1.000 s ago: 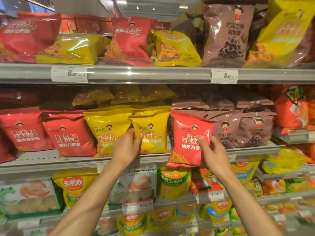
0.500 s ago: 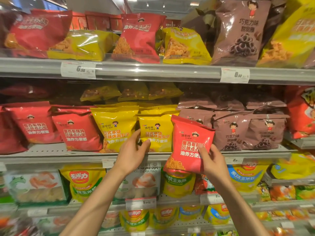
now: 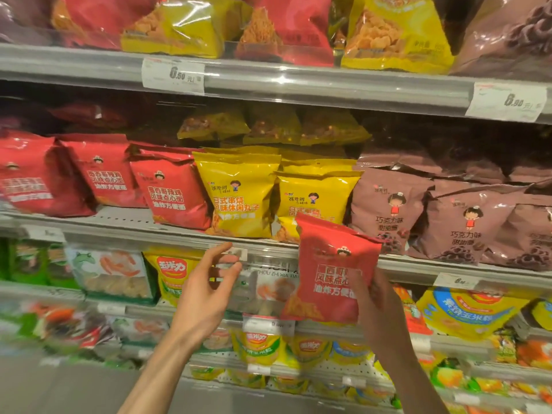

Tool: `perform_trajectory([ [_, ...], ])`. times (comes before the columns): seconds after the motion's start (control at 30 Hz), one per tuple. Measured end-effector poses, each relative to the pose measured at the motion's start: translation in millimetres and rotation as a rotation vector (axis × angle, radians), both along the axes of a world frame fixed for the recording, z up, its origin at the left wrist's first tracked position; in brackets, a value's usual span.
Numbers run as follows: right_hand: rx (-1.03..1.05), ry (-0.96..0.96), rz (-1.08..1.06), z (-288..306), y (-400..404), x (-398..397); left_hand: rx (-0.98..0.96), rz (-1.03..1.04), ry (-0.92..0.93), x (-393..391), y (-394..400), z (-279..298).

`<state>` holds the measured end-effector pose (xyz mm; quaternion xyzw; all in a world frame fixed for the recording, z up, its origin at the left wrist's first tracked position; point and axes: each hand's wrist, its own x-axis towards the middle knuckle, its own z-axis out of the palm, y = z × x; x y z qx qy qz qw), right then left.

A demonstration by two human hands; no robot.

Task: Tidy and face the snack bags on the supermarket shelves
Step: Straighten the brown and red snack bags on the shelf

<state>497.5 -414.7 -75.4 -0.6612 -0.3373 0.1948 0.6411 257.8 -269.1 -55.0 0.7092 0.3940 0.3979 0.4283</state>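
Note:
My right hand (image 3: 378, 309) grips a red snack bag (image 3: 330, 270) by its lower right corner, held upright in front of the middle shelf's edge (image 3: 149, 236). On that shelf stand red bags (image 3: 171, 191) at the left, two yellow bags (image 3: 242, 195) in the middle and brown chocolate-ring bags (image 3: 388, 207) at the right. The second yellow bag (image 3: 313, 198) is partly hidden behind the held red bag. My left hand (image 3: 209, 291) hovers below the shelf edge with fingers spread, holding nothing.
The top shelf (image 3: 298, 82) carries red, yellow and brown bags and two price tags (image 3: 173, 76). Lower shelves hold green, white and yellow snack packs (image 3: 171, 276). Dark space lies behind the front row on the middle shelf.
My left hand let go of the yellow bag and dropped below the shelf edge. My right hand lowered the red bag, clear of the shelf. The camera moved closer and left.

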Motion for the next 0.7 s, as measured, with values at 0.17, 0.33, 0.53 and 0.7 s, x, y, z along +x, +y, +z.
perform_trajectory([
  [0.17,-0.047,0.023,0.044,-8,18,-34,-0.095,0.093,-0.084,-43,4,-20],
  [0.33,-0.025,0.043,0.038,-4,43,-71,-0.137,0.089,-0.172,-78,25,-28],
  [0.53,0.022,-0.008,-0.042,-3,83,-133,-0.104,0.036,-0.176,-140,83,-25],
  [0.7,0.041,-0.044,-0.164,-1,122,-201,-0.106,-0.034,-0.098,-203,140,-14],
])
